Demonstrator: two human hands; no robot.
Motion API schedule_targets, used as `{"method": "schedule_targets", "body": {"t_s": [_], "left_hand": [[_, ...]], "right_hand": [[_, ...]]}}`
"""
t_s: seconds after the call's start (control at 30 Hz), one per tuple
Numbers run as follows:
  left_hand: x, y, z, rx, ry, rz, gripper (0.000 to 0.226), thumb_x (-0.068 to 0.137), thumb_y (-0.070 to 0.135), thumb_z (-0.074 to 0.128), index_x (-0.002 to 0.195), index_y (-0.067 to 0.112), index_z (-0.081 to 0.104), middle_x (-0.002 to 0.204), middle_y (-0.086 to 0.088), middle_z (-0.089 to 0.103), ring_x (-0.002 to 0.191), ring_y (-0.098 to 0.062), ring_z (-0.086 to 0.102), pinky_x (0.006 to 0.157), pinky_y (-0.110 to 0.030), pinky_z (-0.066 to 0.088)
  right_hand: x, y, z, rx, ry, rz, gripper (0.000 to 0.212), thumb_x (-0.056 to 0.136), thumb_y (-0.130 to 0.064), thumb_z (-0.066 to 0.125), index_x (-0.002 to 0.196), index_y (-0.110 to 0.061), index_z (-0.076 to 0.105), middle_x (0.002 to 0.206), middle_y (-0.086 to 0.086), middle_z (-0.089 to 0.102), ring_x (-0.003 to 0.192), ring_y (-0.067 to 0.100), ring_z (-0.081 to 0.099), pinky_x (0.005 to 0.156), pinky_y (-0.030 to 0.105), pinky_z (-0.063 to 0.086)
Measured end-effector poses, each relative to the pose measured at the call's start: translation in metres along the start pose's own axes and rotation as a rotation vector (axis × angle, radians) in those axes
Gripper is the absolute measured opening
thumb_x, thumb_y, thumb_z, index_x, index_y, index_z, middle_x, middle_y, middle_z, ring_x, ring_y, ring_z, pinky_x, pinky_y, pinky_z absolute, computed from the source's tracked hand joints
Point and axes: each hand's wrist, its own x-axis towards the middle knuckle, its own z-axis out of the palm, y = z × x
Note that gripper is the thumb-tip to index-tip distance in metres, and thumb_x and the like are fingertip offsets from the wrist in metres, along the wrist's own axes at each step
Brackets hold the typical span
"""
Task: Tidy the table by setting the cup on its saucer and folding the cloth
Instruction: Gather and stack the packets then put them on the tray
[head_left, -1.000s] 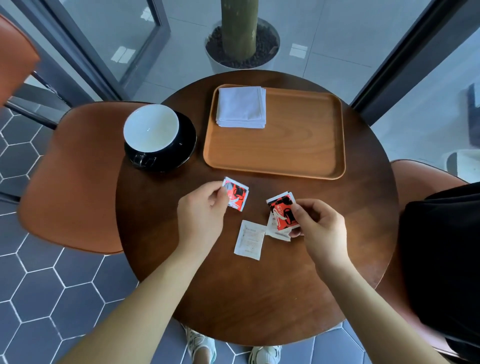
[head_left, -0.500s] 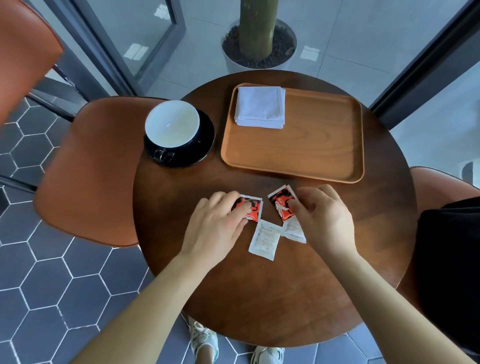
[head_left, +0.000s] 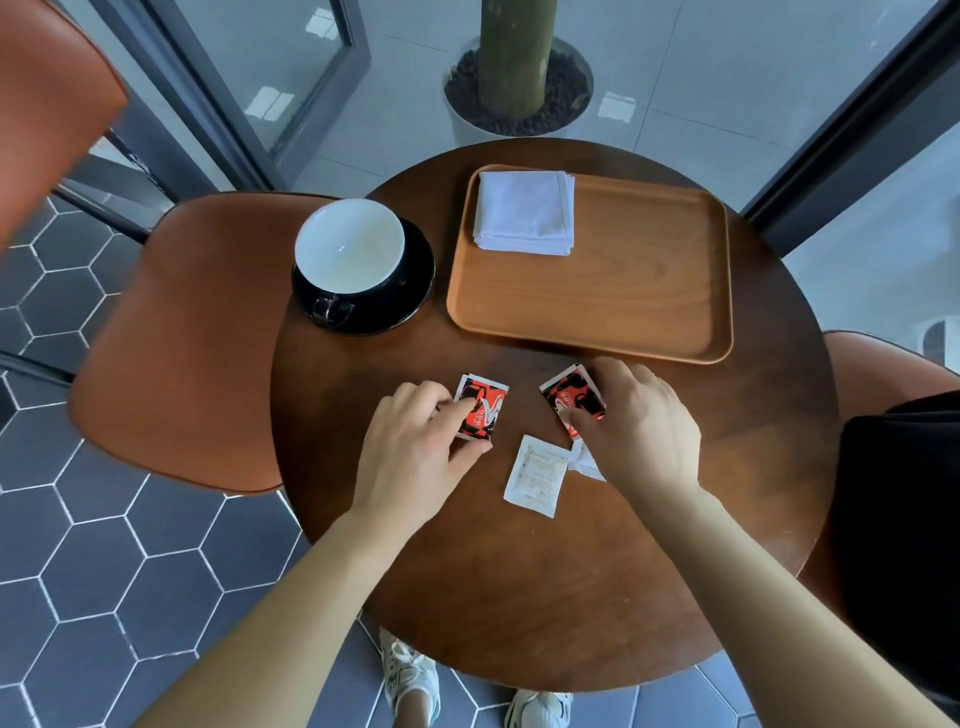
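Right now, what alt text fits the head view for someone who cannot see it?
Left hand and right hand each press a red packet flat on a round table. Behind, a cup sits on its saucer, a folded cloth on a tray.

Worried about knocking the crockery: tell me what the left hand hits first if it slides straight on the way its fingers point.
The left hand already rests on a red packet. Its fingers point up and right, so next likely comes the wooden tray, not the cup.
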Motion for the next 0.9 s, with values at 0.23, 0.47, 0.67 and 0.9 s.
{"method": "schedule_targets", "body": {"t_s": [0.23, 0.47, 0.67, 0.9], "left_hand": [[0.001, 0.014, 0.000, 0.002, 0.032, -0.188, 0.061, 0.081, 0.067, 0.063, 0.109, 0.013, 0.071, 0.094, -0.004, 0.064, 0.084, -0.021, 0.057, 0.068, -0.040, 0.052], [0.023, 0.021, -0.008, 0.009, -0.070, -0.103, 0.032, 0.079, 0.015, 0.072, 0.111, 0.016, 0.072, 0.105, -0.002, 0.061, 0.099, -0.026, 0.054, 0.078, -0.042, 0.048], [0.015, -0.008, -0.016, -0.123, 0.126, -0.135, 0.025, 0.084, 0.003, 0.065, 0.105, 0.011, 0.074, 0.109, -0.006, 0.068, 0.099, -0.029, 0.060, 0.078, -0.047, 0.052], [0.013, 0.006, -0.007, -0.177, 0.011, -0.129, 0.041, 0.082, 0.010, 0.079, 0.121, 0.011, 0.069, 0.118, -0.002, 0.067, 0.106, -0.027, 0.058, 0.084, -0.046, 0.052]], "right_hand": [[0.004, -0.001, -0.004, 0.277, -0.057, 0.055, 0.011, 0.086, -0.027, 0.071, 0.094, -0.020, 0.068, 0.088, -0.002, 0.067, 0.083, 0.024, 0.061, 0.063, 0.034, 0.045], [-0.003, -0.001, -0.006, 0.530, -0.076, 0.080, 0.003, 0.088, -0.024, 0.072, 0.085, -0.024, 0.071, 0.083, -0.010, 0.071, 0.078, 0.008, 0.062, 0.062, 0.024, 0.041], [-0.001, -0.008, -0.006, 0.696, -0.114, 0.121, 0.014, 0.088, -0.017, 0.072, 0.091, -0.030, 0.073, 0.080, -0.016, 0.074, 0.075, 0.005, 0.067, 0.065, 0.027, 0.053], [0.009, -0.035, 0.001, 0.724, -0.238, 0.110, 0.017, 0.085, -0.016, 0.076, 0.094, -0.029, 0.071, 0.083, -0.005, 0.077, 0.077, 0.017, 0.075, 0.066, 0.042, 0.063]]}}
